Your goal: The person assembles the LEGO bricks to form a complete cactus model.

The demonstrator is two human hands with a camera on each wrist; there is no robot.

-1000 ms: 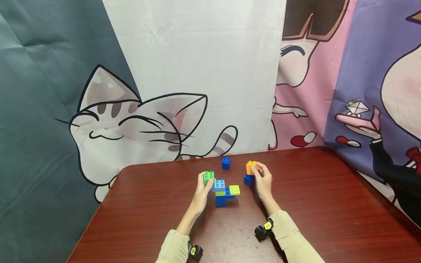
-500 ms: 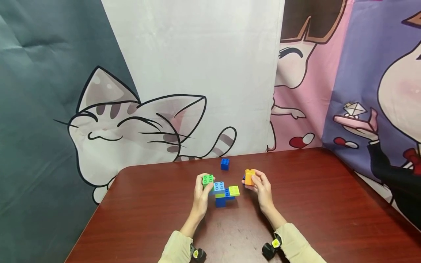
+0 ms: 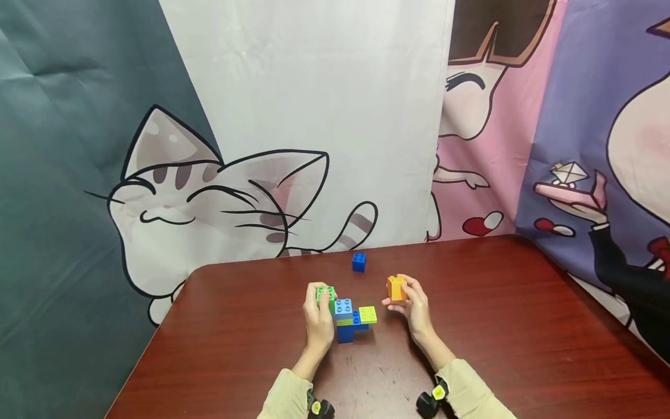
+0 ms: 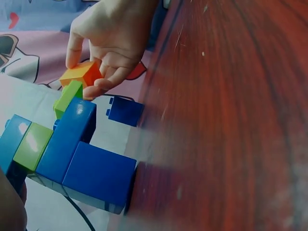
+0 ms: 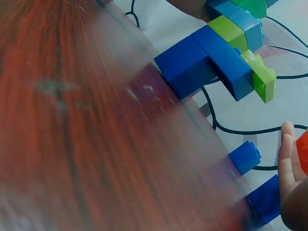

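My left hand (image 3: 319, 320) grips the green toy brick (image 3: 325, 292) at the left end of a built brick assembly. In it are a light blue brick (image 3: 343, 306), a flat lime brick (image 3: 368, 315) sticking out to the right, and a dark blue brick (image 4: 100, 172) at the bottom. To its right, my right hand (image 3: 417, 311) pinches an orange brick (image 3: 396, 288) between thumb and fingers, apart from the assembly. A loose blue brick (image 5: 264, 199) lies close by the right hand in the right wrist view; the head view hides it behind the orange brick.
Another blue brick (image 3: 358, 262) stands near the far edge of the brown wooden table (image 3: 251, 326). Behind the table hangs a printed cloth (image 3: 335, 116) with cartoon figures.
My right hand has brought the orange brick nearer to me and lower, covering the blue brick behind it. The left hand has shifted slightly left and closer with the assembly.
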